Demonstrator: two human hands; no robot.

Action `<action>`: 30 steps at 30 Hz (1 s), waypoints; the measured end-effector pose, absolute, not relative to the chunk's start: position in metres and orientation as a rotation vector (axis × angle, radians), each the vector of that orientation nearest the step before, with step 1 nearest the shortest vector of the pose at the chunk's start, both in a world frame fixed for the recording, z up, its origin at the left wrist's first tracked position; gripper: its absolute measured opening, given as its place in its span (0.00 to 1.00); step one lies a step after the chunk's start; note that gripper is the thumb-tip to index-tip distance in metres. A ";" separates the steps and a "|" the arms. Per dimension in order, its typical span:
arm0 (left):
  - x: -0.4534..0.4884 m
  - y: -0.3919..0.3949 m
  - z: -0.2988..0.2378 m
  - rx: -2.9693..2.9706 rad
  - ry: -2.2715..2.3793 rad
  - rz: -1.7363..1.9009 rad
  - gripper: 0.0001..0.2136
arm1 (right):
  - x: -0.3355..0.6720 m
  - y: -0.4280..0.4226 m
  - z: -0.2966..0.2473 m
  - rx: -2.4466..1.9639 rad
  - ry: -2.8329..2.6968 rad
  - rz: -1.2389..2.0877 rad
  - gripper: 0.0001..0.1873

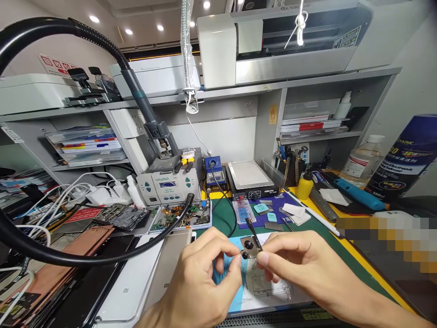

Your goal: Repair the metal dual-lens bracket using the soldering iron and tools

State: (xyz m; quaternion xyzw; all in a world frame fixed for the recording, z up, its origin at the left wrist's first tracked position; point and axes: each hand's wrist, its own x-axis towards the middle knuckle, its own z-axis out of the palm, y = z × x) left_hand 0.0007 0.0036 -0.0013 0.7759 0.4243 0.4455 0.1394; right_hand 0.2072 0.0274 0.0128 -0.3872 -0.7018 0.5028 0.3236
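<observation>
The small metal part (251,246), with a round black eye, is up in the air over the blue sheet (244,304). The left hand (201,278) pinches it from 9 o'clock and the right hand (300,269) from 3 o'clock, fingertips closed on it. It looks loose, joined to nothing. A white phone (129,291) lies at 8 o'clock.

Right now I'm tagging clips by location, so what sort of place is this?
Probably a phone repair bench: a hot-air station, a tray of circuit scraps, phones at left, and a camera module pinched between the left hand and right hand.
</observation>
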 end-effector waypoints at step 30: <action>-0.006 0.007 -0.006 2.699 1.147 1.308 0.06 | 0.209 0.028 0.001 -0.850 -2.096 0.756 0.07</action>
